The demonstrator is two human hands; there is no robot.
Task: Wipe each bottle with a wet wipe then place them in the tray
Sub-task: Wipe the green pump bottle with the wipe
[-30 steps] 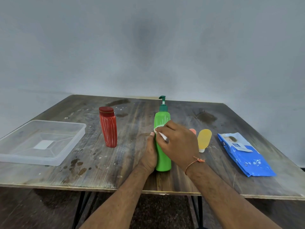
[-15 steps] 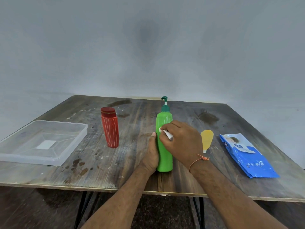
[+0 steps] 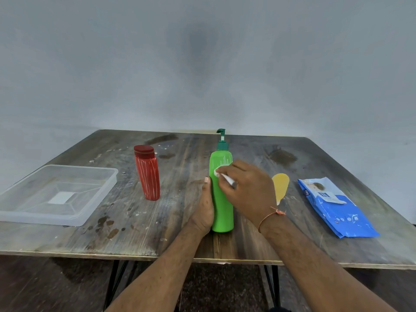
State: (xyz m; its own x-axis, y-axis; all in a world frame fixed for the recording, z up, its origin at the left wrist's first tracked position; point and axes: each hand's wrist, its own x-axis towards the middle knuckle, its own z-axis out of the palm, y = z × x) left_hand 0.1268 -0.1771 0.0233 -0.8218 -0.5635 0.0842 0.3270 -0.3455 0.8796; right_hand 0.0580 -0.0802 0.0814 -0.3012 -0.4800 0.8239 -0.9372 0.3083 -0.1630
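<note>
A clear plastic tray is sitting on the wooden bench far to the left of the green pump bottle, with nothing lying in it. Between the tray and the green pump bottle, a red bottle with a dark red cap is standing upright, apart from both. The green pump bottle is standing upright near the front middle of the bench, and the left hand is gripping its lower left side, thumb pointing up along the body and the fingers curling round behind it. The right hand is reaching across the bottle's front from the right, its fingers pinching a white wet wipe and pressing it against the bottle's upper body just under the shoulder. Just right of that hand, a yellow bottle is showing behind the wrist, partly hidden. Farther right of the green pump bottle, a blue pack of wipes is lying flat on the bench.
</note>
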